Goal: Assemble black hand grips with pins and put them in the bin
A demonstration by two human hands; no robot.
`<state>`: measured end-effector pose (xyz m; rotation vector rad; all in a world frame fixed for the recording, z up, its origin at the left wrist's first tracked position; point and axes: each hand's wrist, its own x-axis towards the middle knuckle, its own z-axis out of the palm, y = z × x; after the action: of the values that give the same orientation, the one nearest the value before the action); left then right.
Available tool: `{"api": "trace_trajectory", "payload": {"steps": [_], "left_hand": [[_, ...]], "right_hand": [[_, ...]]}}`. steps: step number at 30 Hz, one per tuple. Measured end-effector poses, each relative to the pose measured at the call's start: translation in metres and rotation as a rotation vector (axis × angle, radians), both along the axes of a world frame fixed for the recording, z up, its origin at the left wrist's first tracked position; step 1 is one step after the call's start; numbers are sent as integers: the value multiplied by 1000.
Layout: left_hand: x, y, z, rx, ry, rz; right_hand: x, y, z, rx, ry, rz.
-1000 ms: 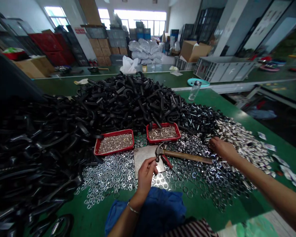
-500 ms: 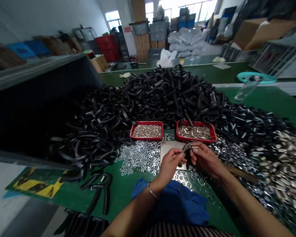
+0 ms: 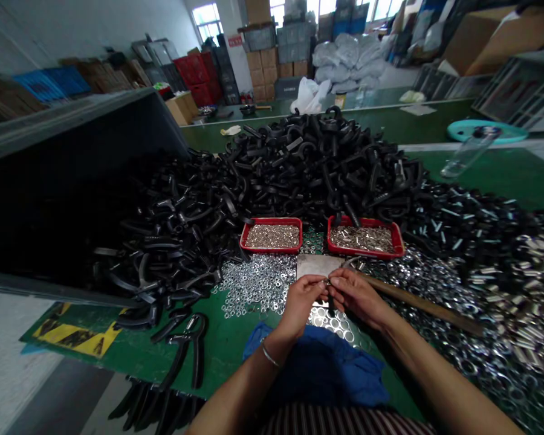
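Note:
My left hand (image 3: pixel 303 296) and my right hand (image 3: pixel 352 292) meet fingertip to fingertip just above a small steel plate (image 3: pixel 316 266). Both are closed in a pinch on a tiny metal part too small to name. A wooden-handled hammer (image 3: pixel 417 302) lies to the right of my right hand, its head by the plate. Shiny washers (image 3: pixel 258 284) are spread around the plate. Two red trays (image 3: pixel 272 235) (image 3: pixel 365 238) of small metal pieces sit just behind it.
A big heap of black curved handles (image 3: pixel 299 169) fills the green table (image 3: pixel 217 350) behind and left. Silver sleeves (image 3: pixel 521 284) pile at right. A dark bin (image 3: pixel 72 181) stands left, a clear bottle (image 3: pixel 466 154) far right, a blue cloth (image 3: pixel 326 368) on my lap.
My right hand left the silver sleeve pile at right and came in to meet my left hand over the plate. My view turned left. The joined hands dropped slightly lower.

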<state>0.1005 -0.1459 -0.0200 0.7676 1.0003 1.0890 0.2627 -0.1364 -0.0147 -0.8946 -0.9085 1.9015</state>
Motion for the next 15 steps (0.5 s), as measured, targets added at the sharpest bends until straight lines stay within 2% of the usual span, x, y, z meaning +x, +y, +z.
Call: {"api": "trace_trajectory", "payload": {"steps": [6, 10, 12, 15], "left_hand": [[-9, -3, 2, 43, -33, -63], [-17, -5, 5, 157, 71, -135], [-18, -8, 5, 322, 270, -107], [-17, -11, 5, 641, 625, -45]], "right_hand": [[6, -1, 1, -220, 145, 38], [15, -5, -3, -289, 69, 79], [15, -6, -4, -237, -49, 50], [9, -7, 5, 7, -279, -92]]}}
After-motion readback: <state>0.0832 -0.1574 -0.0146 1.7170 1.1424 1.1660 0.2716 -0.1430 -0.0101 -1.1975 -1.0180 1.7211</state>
